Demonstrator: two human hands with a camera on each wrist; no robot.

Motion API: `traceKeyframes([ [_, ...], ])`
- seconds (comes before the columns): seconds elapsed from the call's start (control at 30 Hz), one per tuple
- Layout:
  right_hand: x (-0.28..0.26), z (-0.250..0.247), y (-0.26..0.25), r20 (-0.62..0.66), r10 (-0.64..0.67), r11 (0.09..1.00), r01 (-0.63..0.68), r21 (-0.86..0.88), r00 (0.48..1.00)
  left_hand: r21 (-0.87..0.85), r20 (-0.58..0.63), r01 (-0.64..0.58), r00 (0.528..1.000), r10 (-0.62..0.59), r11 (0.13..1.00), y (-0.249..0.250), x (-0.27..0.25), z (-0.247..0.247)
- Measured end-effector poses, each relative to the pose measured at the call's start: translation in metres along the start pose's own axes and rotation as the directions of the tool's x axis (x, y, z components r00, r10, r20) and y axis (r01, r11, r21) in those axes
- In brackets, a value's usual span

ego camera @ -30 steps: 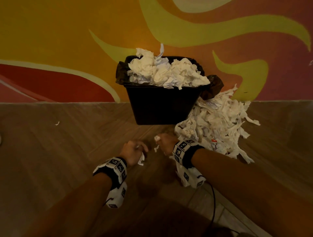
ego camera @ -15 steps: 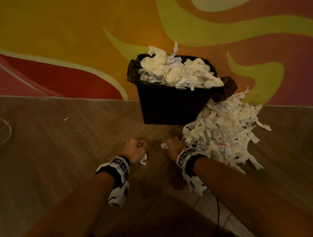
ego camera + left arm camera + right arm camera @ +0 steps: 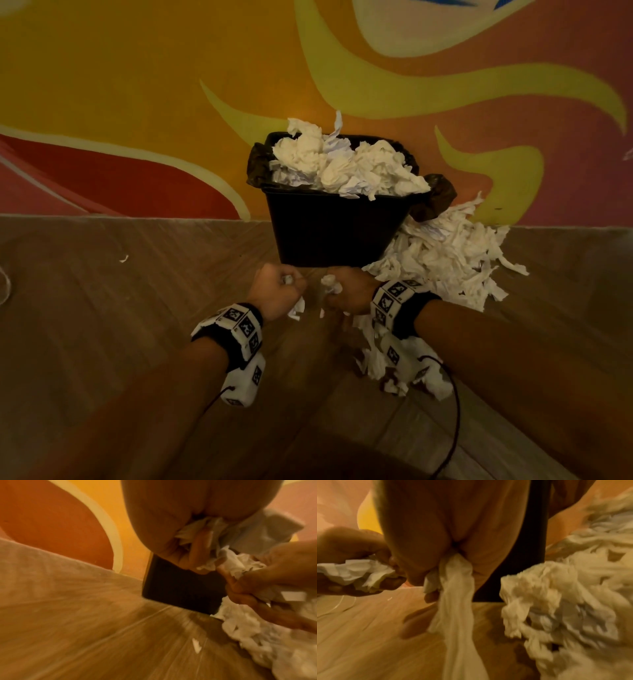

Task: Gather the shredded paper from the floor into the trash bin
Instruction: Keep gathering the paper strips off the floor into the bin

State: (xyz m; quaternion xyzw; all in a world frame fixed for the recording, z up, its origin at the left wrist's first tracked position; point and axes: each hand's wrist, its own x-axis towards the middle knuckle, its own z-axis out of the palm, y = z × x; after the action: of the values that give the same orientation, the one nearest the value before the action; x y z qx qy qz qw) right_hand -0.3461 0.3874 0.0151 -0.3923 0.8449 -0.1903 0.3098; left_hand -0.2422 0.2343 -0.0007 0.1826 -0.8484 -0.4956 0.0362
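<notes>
The shredded paper (image 3: 445,260) piled at centre right beside the trash bin (image 3: 329,226) looks feather-light, soft and floppy, so I'd scoop deep bunches, since loose strips will probably slip out; left hand (image 3: 274,294) and right hand (image 3: 349,291), mid-frame, are both fists clenched around small wads, strands dangling below

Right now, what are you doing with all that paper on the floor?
A person is cleaning up shredded paper. The left hand grips a small wad of paper, and the right hand grips another with a long strip dangling from it. Both hands are just in front of the black trash bin, which is already heaped above its rim. A big pile of shredded paper still lies on the wooden floor to the right of the bin, and one tiny scrap sits off to the left.
</notes>
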Motion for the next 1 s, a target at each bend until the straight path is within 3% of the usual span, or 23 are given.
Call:
traceKeyframes([
  [0.07, -0.008, -0.017, -0.008, -0.055, -0.018, 0.999, 0.020, 0.039, 0.998, -0.015, -0.027, -0.074, 0.997, 0.074, 0.997, 0.023, 0.004, -0.006],
  [0.17, -0.020, -0.042, -0.021, -0.039, -0.066, 0.991, 0.070, 0.117, 0.997, -0.037, -0.069, -0.211, 0.976, 0.208, 0.977, 0.066, 0.006, -0.020],
  [0.27, -0.034, -0.069, -0.040, -0.031, -0.101, 0.984, 0.104, 0.144, 0.994, -0.061, -0.128, -0.339, 0.935, 0.329, 0.939, 0.109, 0.007, -0.037],
  [0.37, -0.042, -0.104, -0.059, -0.067, -0.096, 0.949, 0.112, 0.293, 0.993, -0.041, -0.233, -0.415, 0.888, 0.395, 0.909, 0.145, 0.019, -0.056],
  [0.47, -0.048, -0.145, -0.078, -0.211, -0.112, 0.909, 0.187, 0.374, 0.971, 0.048, -0.319, -0.406, 0.859, 0.399, 0.913, 0.173, 0.039, -0.075],
  [0.57, -0.050, -0.183, -0.096, -0.361, -0.144, 0.759, 0.336, 0.557, 0.922, 0.161, -0.333, -0.331, 0.869, 0.367, 0.930, 0.192, 0.061, -0.094],
  [0.63, -0.048, -0.203, -0.106, -0.473, -0.139, 0.651, 0.440, 0.619, 0.870, 0.258, -0.323, -0.271, 0.880, 0.347, 0.927, 0.196, 0.075, -0.104],
  [0.73, -0.040, -0.219, -0.114, -0.627, -0.088, 0.576, 0.553, 0.602, 0.774, 0.363, -0.240, -0.259, 0.902, 0.358, 0.895, 0.192, 0.094, -0.109],
  [0.83, -0.028, -0.223, -0.112, -0.715, -0.018, 0.640, 0.557, 0.529, 0.699, 0.412, -0.170, -0.237, 0.928, 0.330, 0.880, 0.183, 0.104, -0.102],
  [0.93, -0.013, -0.218, -0.100, -0.780, 0.055, 0.841, 0.392, 0.372, 0.623, 0.453, -0.133, -0.139, 0.966, 0.221, 0.880, 0.170, 0.111, -0.089],
  [1.0, -0.002, -0.213, -0.087, -0.822, 0.039, 0.926, 0.288, 0.243, 0.568, 0.468, -0.101, -0.054, 0.988, 0.115, 0.882, 0.167, 0.111, -0.083],
])
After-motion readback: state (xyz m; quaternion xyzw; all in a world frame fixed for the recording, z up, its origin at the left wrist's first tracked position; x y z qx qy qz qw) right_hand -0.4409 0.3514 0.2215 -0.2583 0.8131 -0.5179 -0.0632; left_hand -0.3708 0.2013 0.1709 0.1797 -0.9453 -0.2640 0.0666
